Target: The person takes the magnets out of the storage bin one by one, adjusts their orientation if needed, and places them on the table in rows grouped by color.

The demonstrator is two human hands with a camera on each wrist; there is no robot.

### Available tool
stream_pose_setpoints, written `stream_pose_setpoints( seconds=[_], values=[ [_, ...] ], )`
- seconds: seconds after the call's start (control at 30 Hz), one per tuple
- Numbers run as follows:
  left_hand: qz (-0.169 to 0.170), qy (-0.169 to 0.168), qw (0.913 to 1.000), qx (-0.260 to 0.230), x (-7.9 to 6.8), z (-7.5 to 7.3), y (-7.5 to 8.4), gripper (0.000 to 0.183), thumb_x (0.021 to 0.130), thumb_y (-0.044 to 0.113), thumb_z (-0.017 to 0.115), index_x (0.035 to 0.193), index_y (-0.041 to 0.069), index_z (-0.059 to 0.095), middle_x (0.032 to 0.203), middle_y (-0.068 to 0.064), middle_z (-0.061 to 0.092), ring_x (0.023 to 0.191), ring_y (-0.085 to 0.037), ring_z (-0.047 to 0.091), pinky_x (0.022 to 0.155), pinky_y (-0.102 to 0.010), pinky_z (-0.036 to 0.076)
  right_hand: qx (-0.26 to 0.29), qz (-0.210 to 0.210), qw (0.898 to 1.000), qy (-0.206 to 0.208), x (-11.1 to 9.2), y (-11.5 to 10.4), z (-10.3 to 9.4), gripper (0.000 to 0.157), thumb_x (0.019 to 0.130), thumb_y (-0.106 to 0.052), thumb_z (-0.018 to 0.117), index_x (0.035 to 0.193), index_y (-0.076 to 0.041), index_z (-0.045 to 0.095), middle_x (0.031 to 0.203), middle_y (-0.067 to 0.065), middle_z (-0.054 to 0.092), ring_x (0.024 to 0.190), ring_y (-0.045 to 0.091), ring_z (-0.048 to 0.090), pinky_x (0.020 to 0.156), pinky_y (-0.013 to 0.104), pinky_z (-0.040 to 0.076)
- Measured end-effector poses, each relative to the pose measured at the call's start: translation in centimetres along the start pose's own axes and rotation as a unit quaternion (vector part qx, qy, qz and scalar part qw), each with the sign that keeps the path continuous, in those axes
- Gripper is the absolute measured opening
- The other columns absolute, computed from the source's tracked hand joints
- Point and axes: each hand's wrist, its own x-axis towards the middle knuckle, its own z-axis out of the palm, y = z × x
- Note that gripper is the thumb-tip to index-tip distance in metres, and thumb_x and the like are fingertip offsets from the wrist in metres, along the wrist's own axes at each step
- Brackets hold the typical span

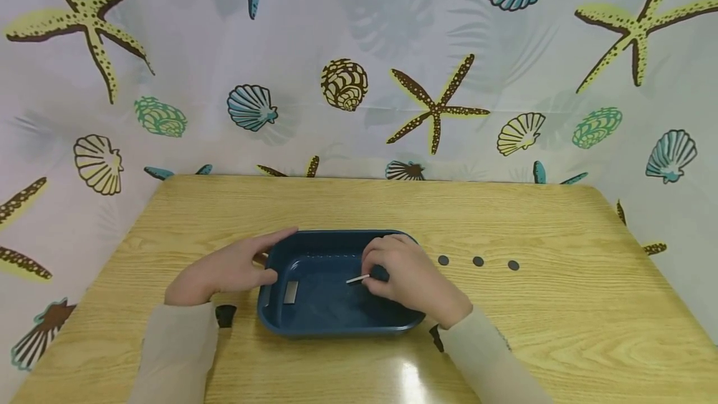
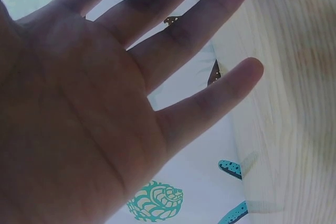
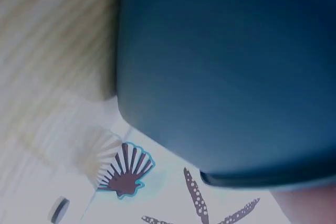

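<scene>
A blue plastic basin [image 1: 322, 323] stands on the wooden table. My left hand [image 1: 232, 270] rests at its left end, thumb on the rim and index finger along the far left corner. In the left wrist view the fingers of this hand [image 2: 105, 93] are straight and spread. Inside the basin, my right hand [image 1: 406, 276] pinches a thin pale plate [image 1: 357, 279], seen nearly edge-on, between thumb and fingers. A flat silvery-grey rectangular plate [image 1: 290, 292] lies on the basin floor near the left end. The basin's side [image 3: 226, 77] hides the right fingers in the right wrist view.
To the right of the basin, three small dark discs [image 1: 478, 262] lie in a row on the wooden table [image 1: 561, 329]. A curtain [image 1: 348, 30] printed with shells and starfish hangs behind the table and along its sides.
</scene>
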Motion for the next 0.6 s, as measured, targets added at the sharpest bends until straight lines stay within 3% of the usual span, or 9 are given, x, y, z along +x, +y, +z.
stream_pose_setpoints(
  seconds=[0.13,0.6],
  values=[
    [0.002,0.0,1.0,-0.001,0.1,0.0,-0.1,0.084,0.092,0.012,0.06,0.166,0.013,0.021,0.156,-0.026,0.046,0.131,-0.045,0.058,0.082,-0.034,0.049,0.006,0.007,1.0,0.002,-0.1,0.3,-0.6,0.005,0.09,-0.024,0.079,0.091,-0.021,0.075,0.111,-0.005,0.072,0.11,0.019,0.066,0.109,0.043,0.047],
    [0.006,-0.002,1.0,-0.006,0.1,0.0,-0.1,0.084,0.092,0.01,0.059,0.166,0.011,0.02,0.156,-0.026,0.046,0.131,-0.046,0.057,0.084,-0.035,0.051,-0.008,-0.008,0.998,0.067,-0.3,1.1,-1.8,0.008,0.088,-0.023,0.082,0.091,-0.021,0.075,0.104,-0.006,0.075,0.107,0.019,0.07,0.103,0.041,0.052]
  ],
)
